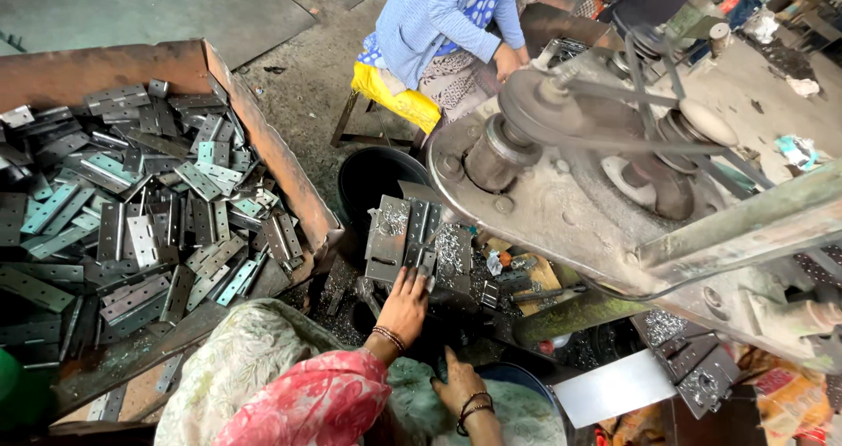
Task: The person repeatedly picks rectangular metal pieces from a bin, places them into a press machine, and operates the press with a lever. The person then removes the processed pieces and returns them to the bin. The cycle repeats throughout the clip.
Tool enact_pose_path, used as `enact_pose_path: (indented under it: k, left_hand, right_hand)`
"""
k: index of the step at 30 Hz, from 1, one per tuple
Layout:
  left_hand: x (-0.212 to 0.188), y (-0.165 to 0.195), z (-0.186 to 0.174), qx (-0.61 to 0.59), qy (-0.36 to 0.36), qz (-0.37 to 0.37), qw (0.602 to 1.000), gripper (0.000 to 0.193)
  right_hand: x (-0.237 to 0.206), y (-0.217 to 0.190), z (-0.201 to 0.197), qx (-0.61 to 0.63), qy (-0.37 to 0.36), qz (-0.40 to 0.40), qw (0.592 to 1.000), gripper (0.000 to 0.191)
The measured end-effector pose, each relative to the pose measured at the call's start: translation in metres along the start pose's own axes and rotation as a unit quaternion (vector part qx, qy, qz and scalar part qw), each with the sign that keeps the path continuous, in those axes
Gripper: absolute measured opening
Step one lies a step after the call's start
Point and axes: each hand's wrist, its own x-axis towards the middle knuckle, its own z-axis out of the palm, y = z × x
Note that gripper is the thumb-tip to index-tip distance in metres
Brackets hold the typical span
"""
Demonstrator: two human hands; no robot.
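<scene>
My left hand [405, 304] reaches forward to the metal hinge plates [412, 240] lying on the bed of a drilling machine, its fingertips on one plate's near edge. My right hand [458, 386] rests lower, close to my lap, fingers curled on a dark edge; what it holds, if anything, is hidden. Both wrists wear bead bangles. Metal shavings cover the plates and the bed around them.
A rusty bin [272, 152] heaped with grey hinge plates [140, 209] fills the left. The machine's pulley head and belt [561, 139] overhang the right. A black bucket [377, 178] stands behind the bed. Another person in blue [438, 25] sits on a yellow stool beyond.
</scene>
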Motion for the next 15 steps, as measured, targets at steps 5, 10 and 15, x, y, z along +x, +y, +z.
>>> enact_pose_path:
  k: [5, 10, 15]
  left_hand:
    - [0.003, -0.003, -0.008, 0.019, -0.026, -0.024, 0.999, 0.054]
    - [0.010, 0.000, -0.009, 0.033, -0.081, -0.020, 0.996, 0.057]
    - [0.022, -0.007, -0.015, 0.004, -0.049, -0.059, 0.997, 0.053]
  right_hand:
    - [-0.002, -0.003, -0.001, 0.009, 0.009, -0.003, 1.000, 0.084]
    - [-0.010, -0.013, -0.008, 0.023, -0.017, 0.024, 0.999, 0.083]
    - [-0.012, -0.015, -0.013, 0.011, -0.002, 0.011, 1.000, 0.082]
